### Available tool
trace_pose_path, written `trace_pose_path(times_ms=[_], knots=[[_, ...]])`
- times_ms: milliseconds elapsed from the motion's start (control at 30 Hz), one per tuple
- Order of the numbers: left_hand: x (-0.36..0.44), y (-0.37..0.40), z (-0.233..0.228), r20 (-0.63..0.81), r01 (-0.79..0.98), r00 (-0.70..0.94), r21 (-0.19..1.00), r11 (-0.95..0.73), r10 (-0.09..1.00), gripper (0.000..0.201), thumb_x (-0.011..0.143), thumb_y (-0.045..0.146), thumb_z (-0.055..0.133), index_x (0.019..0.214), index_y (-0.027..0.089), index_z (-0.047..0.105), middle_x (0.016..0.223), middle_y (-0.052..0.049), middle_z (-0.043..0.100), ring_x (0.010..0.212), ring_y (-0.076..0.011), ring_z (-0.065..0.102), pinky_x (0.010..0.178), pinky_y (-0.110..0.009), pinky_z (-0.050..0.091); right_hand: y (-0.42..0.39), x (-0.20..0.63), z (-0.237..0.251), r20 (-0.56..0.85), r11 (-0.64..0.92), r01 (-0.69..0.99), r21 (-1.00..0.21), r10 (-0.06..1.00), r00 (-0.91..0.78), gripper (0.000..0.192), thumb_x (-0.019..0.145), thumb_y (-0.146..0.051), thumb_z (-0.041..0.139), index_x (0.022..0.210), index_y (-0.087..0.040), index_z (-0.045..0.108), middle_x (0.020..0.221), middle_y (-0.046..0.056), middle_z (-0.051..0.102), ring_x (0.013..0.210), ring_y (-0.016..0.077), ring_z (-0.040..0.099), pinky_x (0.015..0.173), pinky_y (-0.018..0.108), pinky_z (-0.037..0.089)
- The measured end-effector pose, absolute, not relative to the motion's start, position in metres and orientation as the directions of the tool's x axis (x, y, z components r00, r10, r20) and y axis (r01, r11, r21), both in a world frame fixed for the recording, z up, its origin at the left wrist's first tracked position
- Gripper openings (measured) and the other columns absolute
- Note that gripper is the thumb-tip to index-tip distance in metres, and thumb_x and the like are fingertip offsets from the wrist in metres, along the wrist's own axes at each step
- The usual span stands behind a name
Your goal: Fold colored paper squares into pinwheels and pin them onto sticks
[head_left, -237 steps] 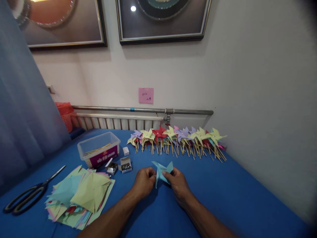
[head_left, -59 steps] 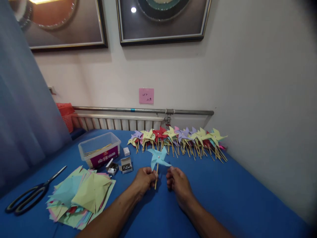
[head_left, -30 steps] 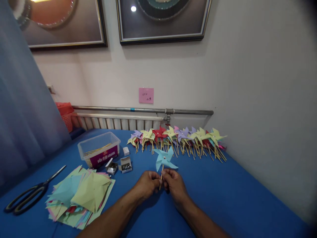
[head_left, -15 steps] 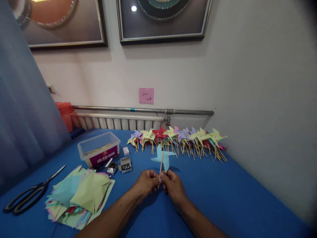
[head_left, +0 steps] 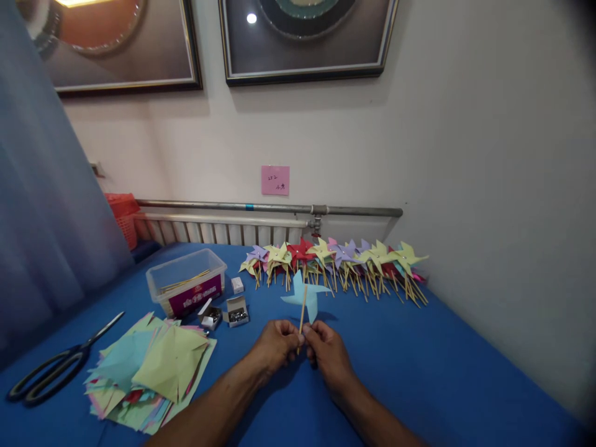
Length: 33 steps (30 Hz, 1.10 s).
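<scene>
One thin, pale wooden stick (head_left: 303, 305) is leaning slightly right, running from the left hand (head_left: 275, 344), which is pinching its lower end, up to the four-bladed, light-blue paper pinwheel (head_left: 313, 303), while the right hand (head_left: 329, 352) is resting fingertips alongside, its hold unclear.

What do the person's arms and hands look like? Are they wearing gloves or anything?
No gloves: the left hand and right hand are bare. The left forearm and right forearm are bare too, with no sleeve showing. I see no watch or bracelet. Some fingers are partly hidden.
</scene>
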<state>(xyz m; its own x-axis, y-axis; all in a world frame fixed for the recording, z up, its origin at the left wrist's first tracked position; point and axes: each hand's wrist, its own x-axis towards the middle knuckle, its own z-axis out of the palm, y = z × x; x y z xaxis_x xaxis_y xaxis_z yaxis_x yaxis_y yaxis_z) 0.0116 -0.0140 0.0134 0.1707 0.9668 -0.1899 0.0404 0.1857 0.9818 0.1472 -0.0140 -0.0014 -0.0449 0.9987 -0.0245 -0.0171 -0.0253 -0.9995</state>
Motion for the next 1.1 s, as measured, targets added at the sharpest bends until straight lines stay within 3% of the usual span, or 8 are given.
trace_pose_path(times_ms=[433, 1100], knots=[[0.0116, -0.0112, 0.0088, -0.186, 0.022, 0.136, 0.983, 0.185, 0.973, 0.027, 0.062, 0.039, 0.069, 0.068, 0.017, 0.055, 0.049, 0.003, 0.052, 0.042, -0.0087, 0.044, 0.041, -0.021, 0.028, -0.0078, 0.1488, -0.0054, -0.085, -0.093, -0.049, -0.994, 0.985, -0.152, 0.031, 0.072, -0.049, 0.063, 0.079, -0.021, 0.055, 0.044, -0.009, 0.049, 0.036, 0.0083, 0.041, 0.039, 0.021, 0.032], [0.0123, -0.0116, 0.0077, -0.179, -0.003, 0.156, 0.983, 0.182, 0.971, 0.03, 0.063, 0.042, 0.07, 0.067, 0.017, 0.055, 0.054, 0.002, 0.056, 0.044, -0.0082, 0.046, 0.042, -0.021, 0.03, -0.0075, 0.1501, -0.0085, -0.059, -0.072, -0.089, -0.993, 0.988, -0.14, 0.038, 0.071, -0.056, 0.065, 0.083, -0.02, 0.059, 0.044, -0.008, 0.049, 0.038, 0.0087, 0.04, 0.04, 0.021, 0.031]])
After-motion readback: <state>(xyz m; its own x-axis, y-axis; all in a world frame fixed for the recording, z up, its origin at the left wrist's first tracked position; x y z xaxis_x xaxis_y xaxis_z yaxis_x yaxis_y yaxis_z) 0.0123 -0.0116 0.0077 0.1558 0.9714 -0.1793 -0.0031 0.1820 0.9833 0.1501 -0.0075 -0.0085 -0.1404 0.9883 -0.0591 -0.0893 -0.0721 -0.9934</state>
